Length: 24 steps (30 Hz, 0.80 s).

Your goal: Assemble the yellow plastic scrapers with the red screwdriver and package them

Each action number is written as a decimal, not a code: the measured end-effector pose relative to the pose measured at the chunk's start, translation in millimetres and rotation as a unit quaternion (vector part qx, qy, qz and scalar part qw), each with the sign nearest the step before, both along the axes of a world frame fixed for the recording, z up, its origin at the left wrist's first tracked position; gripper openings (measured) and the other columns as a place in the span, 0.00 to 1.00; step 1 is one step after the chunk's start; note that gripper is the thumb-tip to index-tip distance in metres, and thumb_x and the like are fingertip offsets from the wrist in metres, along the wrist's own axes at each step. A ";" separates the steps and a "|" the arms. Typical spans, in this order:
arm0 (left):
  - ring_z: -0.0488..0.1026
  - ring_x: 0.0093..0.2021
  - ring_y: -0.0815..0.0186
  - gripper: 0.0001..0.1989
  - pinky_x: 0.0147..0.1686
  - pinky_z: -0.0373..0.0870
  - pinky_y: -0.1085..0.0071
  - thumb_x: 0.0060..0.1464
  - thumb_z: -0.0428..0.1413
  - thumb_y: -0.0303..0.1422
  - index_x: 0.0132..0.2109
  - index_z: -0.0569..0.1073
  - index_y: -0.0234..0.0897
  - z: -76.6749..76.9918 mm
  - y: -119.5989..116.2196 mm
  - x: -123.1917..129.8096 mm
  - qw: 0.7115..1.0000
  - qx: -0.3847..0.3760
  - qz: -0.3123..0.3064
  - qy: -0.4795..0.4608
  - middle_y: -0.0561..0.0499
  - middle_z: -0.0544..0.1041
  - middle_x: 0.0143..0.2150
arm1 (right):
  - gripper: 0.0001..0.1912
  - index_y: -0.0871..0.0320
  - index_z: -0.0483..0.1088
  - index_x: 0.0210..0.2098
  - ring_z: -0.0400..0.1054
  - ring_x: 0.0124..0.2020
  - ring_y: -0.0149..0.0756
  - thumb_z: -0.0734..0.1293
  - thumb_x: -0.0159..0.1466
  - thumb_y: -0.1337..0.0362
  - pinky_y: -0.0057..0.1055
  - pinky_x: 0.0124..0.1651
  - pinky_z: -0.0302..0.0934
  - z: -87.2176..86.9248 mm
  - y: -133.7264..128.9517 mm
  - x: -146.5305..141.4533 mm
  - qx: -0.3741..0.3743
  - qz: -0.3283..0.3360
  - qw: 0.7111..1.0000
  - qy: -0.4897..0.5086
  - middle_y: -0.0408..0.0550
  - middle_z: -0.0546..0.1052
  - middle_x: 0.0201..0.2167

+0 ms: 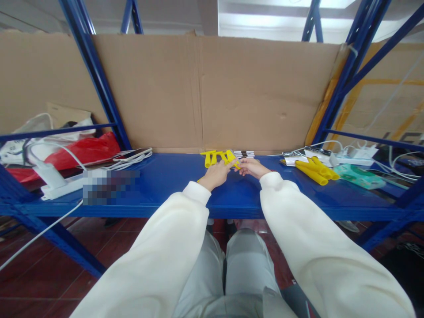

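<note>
Near the middle of the blue shelf (pixel 159 181), my left hand (pixel 216 175) and my right hand (pixel 251 168) meet at a small yellow piece (pixel 237 164). The right fingers are closed on this piece, and the left fingertips touch its left side. Just beyond my left hand lie several yellow tube-like pieces (pixel 208 160), partly hidden by the fingers. A stack of thin white and dark items (pixel 244 154) sits behind my right hand. What lies under my left palm is hidden.
Several larger yellow tubes (pixel 311 171) lie at the right beside a green packet (pixel 359 176) and a white power strip (pixel 353 160). At the left are a red bag (pixel 89 150), white cables (pixel 132 158) and another power strip (pixel 64 187). Cardboard (pixel 238 92) stands behind.
</note>
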State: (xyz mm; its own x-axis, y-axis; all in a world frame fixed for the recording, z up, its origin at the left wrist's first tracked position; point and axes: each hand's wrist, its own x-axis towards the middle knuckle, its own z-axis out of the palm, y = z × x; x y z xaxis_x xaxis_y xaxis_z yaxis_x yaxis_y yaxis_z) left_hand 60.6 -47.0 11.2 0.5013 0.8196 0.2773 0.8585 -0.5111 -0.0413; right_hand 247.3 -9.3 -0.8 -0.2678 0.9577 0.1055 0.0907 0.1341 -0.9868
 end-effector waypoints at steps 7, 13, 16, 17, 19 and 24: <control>0.72 0.53 0.48 0.31 0.50 0.69 0.52 0.64 0.42 0.26 0.72 0.53 0.52 0.9 -3.7 0.7 1.000 0.007 0.012 0.018 0.36 0.67 0.58 | 0.09 0.57 0.69 0.27 0.62 0.19 0.25 0.74 0.53 0.68 0.23 0.22 0.58 1.9 0.0 2.1 0.017 -0.013 0.999 0.040 0.42 0.76 0.22; 0.74 0.49 0.50 0.33 0.48 0.70 0.51 0.63 0.40 0.24 0.72 0.53 0.53 -0.1 -2.7 0.1 1.000 -0.004 0.010 0.010 0.37 0.67 0.57 | 0.09 0.57 0.70 0.27 0.60 0.20 0.26 0.74 0.52 0.67 0.25 0.24 0.58 -1.9 1.6 3.6 0.021 -0.010 0.999 0.037 0.42 0.77 0.24; 0.74 0.49 0.50 0.34 0.49 0.70 0.50 0.63 0.40 0.24 0.72 0.52 0.53 -0.4 -2.1 0.0 1.000 -0.008 0.006 0.005 0.36 0.67 0.57 | 0.08 0.57 0.69 0.28 0.62 0.20 0.27 0.74 0.54 0.64 0.25 0.25 0.59 -2.3 1.7 3.9 0.019 -0.010 0.999 0.039 0.44 0.78 0.26; 0.74 0.50 0.50 0.34 0.50 0.69 0.50 0.63 0.41 0.24 0.72 0.52 0.53 -0.4 -2.1 -0.1 1.000 -0.010 0.006 0.000 0.36 0.67 0.57 | 0.08 0.57 0.69 0.28 0.63 0.20 0.28 0.73 0.56 0.63 0.26 0.25 0.59 -2.0 2.1 4.0 0.018 -0.011 0.999 0.042 0.45 0.78 0.26; 0.74 0.50 0.49 0.33 0.51 0.69 0.49 0.63 0.41 0.24 0.72 0.52 0.54 -0.1 -1.7 -0.9 1.000 -0.012 0.007 -0.010 0.36 0.67 0.58 | 0.08 0.56 0.69 0.29 0.65 0.21 0.29 0.70 0.60 0.60 0.27 0.25 0.60 -1.2 4.2 5.0 0.014 -0.020 0.999 0.043 0.47 0.78 0.26; 0.72 0.52 0.53 0.31 0.52 0.69 0.54 0.66 0.41 0.28 0.73 0.51 0.50 2.8 5.0 -6.3 0.994 -0.015 -0.005 -0.108 0.39 0.71 0.54 | 0.06 0.57 0.69 0.32 0.70 0.26 0.33 0.62 0.64 0.64 0.30 0.32 0.65 -1.4 18.3 20.9 0.071 -0.197 0.976 -0.054 0.49 0.79 0.29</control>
State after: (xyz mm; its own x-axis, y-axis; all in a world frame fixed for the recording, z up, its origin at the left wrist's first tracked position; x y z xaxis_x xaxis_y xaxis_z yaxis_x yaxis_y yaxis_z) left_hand 54.3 -42.0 14.0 0.4413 0.8241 0.3552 0.8401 -0.5185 0.1593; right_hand 268.2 8.9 -2.2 0.1018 0.9666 0.2354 0.2655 0.2016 -0.9428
